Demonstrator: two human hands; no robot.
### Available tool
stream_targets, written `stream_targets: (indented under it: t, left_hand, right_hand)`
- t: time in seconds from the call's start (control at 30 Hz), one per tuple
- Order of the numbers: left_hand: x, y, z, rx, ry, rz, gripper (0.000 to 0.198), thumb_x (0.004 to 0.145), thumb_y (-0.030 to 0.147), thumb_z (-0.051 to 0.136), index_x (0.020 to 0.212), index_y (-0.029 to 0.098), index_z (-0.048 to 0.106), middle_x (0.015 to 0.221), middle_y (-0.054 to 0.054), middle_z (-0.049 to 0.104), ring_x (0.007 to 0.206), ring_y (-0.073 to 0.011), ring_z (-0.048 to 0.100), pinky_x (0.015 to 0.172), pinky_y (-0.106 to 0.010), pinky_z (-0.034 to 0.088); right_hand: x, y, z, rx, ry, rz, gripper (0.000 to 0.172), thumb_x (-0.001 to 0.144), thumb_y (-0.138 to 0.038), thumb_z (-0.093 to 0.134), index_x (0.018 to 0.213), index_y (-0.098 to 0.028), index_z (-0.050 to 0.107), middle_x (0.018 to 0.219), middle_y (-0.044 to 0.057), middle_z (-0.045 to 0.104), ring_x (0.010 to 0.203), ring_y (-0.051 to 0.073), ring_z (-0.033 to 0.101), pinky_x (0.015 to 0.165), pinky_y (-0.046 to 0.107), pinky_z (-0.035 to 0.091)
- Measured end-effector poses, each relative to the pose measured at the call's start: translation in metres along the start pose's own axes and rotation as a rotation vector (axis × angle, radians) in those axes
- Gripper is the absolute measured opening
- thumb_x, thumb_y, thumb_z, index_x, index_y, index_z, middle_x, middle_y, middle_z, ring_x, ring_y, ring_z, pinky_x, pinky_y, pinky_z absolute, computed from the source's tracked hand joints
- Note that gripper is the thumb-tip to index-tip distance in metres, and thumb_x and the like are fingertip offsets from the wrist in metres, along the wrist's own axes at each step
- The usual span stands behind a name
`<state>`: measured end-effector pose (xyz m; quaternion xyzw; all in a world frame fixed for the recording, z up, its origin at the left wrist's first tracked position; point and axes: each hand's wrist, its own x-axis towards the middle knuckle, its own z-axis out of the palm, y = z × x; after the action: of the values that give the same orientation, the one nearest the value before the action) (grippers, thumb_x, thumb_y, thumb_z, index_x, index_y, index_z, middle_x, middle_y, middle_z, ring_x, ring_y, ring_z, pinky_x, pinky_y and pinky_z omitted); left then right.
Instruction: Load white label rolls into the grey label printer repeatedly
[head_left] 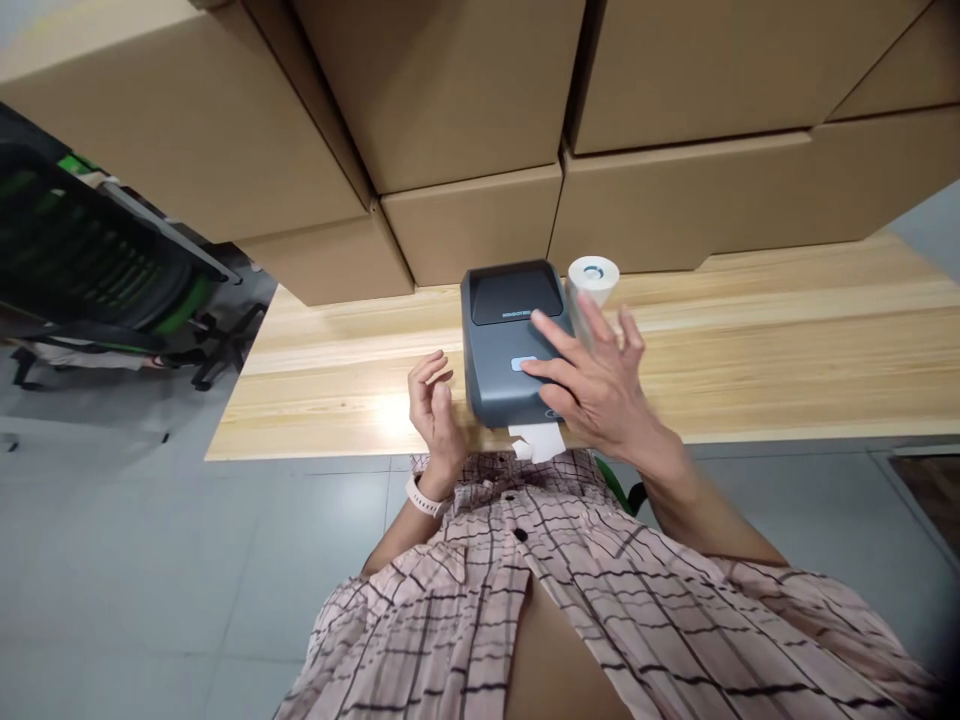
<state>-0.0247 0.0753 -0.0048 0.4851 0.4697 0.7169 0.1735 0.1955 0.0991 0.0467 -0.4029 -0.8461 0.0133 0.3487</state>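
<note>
A dark grey label printer [495, 345] with a glossy black lid stands near the table's front edge. My right hand [596, 385] reaches over its right side, fingers spread, one fingertip on or just above the light blue button [523, 364]. White paper [538, 441] with a torn edge sticks out of the printer's front, over the table edge. To the printer's left, my left hand [435, 410] rests at the table edge with loosely curled fingers, holding nothing. Behind my right hand stands a white paper roll [594, 272], partly hidden by the fingers.
Large cardboard boxes [472, 225] are stacked along the back of the wooden table [322, 380]. At the far left, a black and green office chair [97, 240] stands on the grey floor. Another person's hand or arm is not distinguishable there.
</note>
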Motion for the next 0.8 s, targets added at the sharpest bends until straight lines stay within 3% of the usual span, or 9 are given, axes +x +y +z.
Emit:
stream_targets:
  t: [0.1,0.2,0.33,0.47,0.63,0.8]
  left_hand:
    - [0.005,0.002,0.003,-0.028,-0.045,-0.054,0.028,0.106,0.046,0.064,0.122,0.026,0.077,0.130,-0.009,0.075,0.129,-0.0251,0.070,0.102,-0.041,0.062]
    - [0.006,0.005,0.004,-0.044,-0.152,-0.126,0.034,0.107,0.048,0.064,0.133,0.028,0.074,0.143,-0.009,0.073,0.132,-0.0262,0.071,0.112,-0.045,0.060]
    - [-0.001,0.007,0.001,0.008,-0.236,-0.148,0.045,0.111,0.051,0.054,0.148,0.028,0.068,0.155,-0.010,0.068,0.144,-0.0269,0.065,0.121,-0.046,0.055]
    - [0.008,0.009,0.001,0.058,-0.248,-0.044,0.051,0.114,0.053,0.042,0.153,0.029,0.065,0.156,-0.009,0.068,0.145,-0.0246,0.065,0.122,-0.043,0.055]
    - [0.057,0.003,0.018,0.002,-0.242,0.029,0.049,0.113,0.058,0.046,0.145,0.031,0.072,0.150,-0.007,0.072,0.146,-0.0265,0.064,0.126,-0.047,0.051]
    - [0.108,-0.028,0.041,-0.104,-0.272,0.059,0.055,0.105,0.068,0.058,0.147,0.033,0.068,0.146,-0.009,0.072,0.137,-0.0304,0.070,0.125,-0.052,0.049]
  right_hand:
    - [0.008,0.001,-0.001,0.054,-0.088,0.004,0.031,0.113,-0.042,0.048,0.118,-0.031,0.077,0.161,0.000,0.066,0.171,0.034,0.029,0.139,0.072,0.010]
    - [0.002,0.007,0.002,0.221,-0.081,0.060,0.034,0.112,-0.051,0.050,0.125,-0.032,0.074,0.172,0.001,0.054,0.172,0.035,0.027,0.138,0.073,0.015]
    - [-0.020,0.013,0.009,0.576,0.069,0.235,0.062,0.107,-0.069,0.052,0.162,-0.040,0.052,0.186,0.000,0.029,0.173,0.033,0.022,0.140,0.067,0.021]
    - [-0.023,0.012,0.005,0.793,0.109,0.330,0.083,0.104,-0.079,0.046,0.175,-0.041,0.030,0.186,-0.002,0.027,0.174,0.031,0.022,0.144,0.057,0.019]
    - [0.021,0.025,-0.006,0.762,0.106,0.250,0.099,0.096,-0.092,0.043,0.178,-0.039,0.021,0.187,-0.001,0.022,0.175,0.034,0.014,0.144,0.058,0.011]
    - [0.091,0.050,-0.003,0.610,0.201,0.151,0.104,0.094,-0.096,0.039,0.178,-0.041,0.011,0.188,-0.003,0.016,0.176,0.032,0.011,0.144,0.057,0.008]
